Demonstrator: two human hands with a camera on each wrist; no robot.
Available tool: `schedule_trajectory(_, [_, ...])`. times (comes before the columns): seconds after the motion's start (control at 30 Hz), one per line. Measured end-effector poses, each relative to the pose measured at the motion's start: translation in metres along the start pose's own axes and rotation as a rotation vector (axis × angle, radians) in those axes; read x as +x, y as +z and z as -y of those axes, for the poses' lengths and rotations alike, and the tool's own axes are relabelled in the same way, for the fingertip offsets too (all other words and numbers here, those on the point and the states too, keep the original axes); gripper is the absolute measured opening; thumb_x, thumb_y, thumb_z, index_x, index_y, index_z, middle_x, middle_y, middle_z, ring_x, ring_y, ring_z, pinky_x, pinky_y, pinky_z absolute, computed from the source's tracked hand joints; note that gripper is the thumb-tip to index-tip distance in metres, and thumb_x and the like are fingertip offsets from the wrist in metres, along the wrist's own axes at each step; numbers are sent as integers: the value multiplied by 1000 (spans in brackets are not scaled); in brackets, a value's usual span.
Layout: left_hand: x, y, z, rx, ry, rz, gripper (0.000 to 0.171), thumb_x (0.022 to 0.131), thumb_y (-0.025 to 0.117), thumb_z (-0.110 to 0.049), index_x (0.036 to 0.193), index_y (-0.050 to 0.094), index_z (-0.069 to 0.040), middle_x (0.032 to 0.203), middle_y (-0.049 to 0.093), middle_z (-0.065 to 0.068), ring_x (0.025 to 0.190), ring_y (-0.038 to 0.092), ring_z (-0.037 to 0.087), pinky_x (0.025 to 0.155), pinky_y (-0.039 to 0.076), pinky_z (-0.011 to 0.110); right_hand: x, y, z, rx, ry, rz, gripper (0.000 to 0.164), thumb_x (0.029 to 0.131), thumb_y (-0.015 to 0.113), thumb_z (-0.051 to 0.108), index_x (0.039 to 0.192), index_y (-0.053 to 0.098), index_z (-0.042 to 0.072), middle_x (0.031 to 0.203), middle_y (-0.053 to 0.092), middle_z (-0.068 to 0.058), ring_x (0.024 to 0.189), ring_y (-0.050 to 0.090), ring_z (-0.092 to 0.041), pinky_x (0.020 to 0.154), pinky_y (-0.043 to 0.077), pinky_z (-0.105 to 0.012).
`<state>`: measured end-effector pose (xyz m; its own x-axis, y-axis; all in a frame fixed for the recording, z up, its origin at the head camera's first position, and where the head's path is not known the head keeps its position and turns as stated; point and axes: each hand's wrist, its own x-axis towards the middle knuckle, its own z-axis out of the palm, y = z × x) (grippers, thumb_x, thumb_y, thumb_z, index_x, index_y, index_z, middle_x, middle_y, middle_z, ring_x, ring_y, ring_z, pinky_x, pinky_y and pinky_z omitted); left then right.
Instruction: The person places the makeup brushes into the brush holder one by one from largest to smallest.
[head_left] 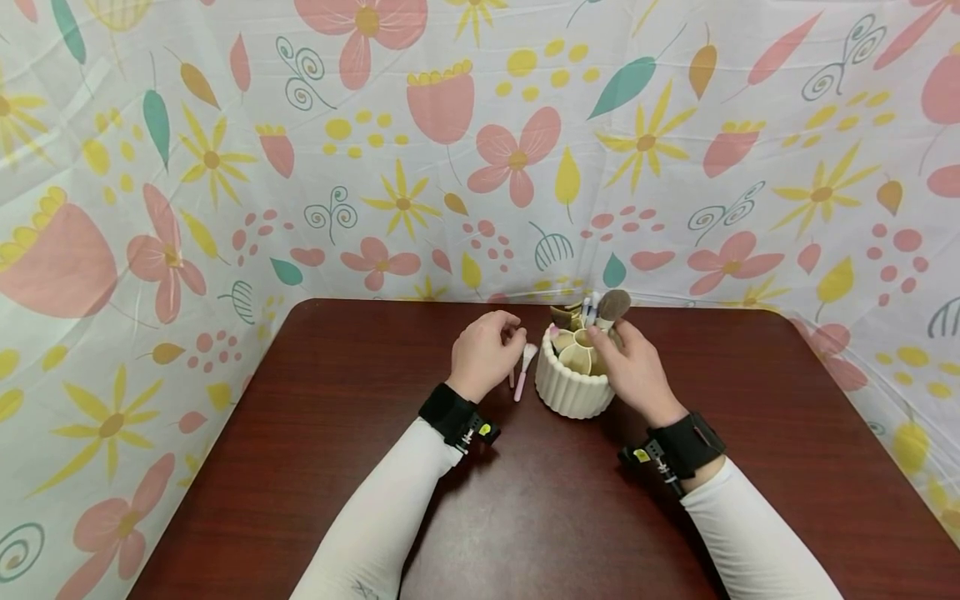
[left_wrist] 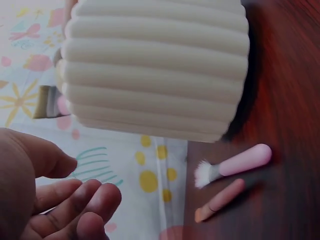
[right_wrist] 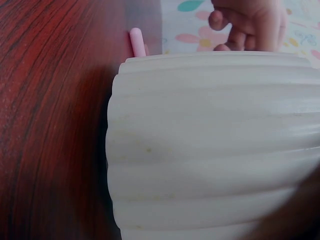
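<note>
A cream ribbed brush holder [head_left: 575, 392] with petal-shaped compartments stands on the table, several makeup brushes upright in it. At its right rim my right hand [head_left: 637, 371] has thumb and fingers around the handle of a large fluffy makeup brush [head_left: 614, 305]; the exact contact is hidden. In the right wrist view, the holder [right_wrist: 210, 140] covers most of the frame. Left of the holder, my left hand [head_left: 486, 354] hovers with loosely bent fingers, nothing in them. Beside it lie a pink-handled brush [left_wrist: 245, 160] with white bristles and a smaller pink brush [left_wrist: 220, 200].
The dark red wooden table [head_left: 337, 400] extends around the holder on all sides. A white flowered cloth [head_left: 450, 167] hangs behind the table's far edge. An angled brush [left_wrist: 46, 102] sticks out of the holder's top.
</note>
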<state>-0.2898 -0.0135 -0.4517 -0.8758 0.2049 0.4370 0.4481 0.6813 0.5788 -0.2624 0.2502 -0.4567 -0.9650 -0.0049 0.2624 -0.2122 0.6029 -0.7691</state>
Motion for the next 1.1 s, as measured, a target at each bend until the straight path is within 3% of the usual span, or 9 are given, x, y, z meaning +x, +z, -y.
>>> schedule_trajectory(0.27, [0,7,4,48,-59,155,23,110,72,-29,123,81,-12,106,77,1,86,72,14,65,55,31,0,0,0,7,-2,1,64,116,53,54,153,58,1,151,60,-27,143,54,-45,115,42,-64])
schedule_trajectory(0.57, [-2,15,7,135,-73,298,22,107,76,-27,121,81,-12,109,77,0,85,69,15,68,56,35,1,0,0,4,-4,2,65,116,52,55,153,58,1,149,61,-27,140,56,-43,113,43,-63])
schedule_trajectory(0.73, [-2,23,12,200,-70,330,14,105,77,-32,104,78,-17,104,75,-2,82,68,14,65,54,35,1,0,0,8,-8,-2,64,116,53,56,151,59,2,147,62,-26,138,56,-43,113,43,-62])
schedule_trajectory(0.87, [-4,28,14,241,-69,349,22,102,78,-34,86,68,-22,120,79,3,77,67,14,60,51,34,0,0,1,12,-4,2,65,116,53,56,152,59,2,149,61,-26,141,55,-44,114,42,-63])
schedule_trajectory(1.1, [-5,35,16,300,-66,385,29,103,78,-34,79,66,-22,118,82,8,69,67,17,53,48,35,-1,1,3,0,5,3,64,116,52,54,151,59,1,141,63,-26,129,57,-40,108,44,-60])
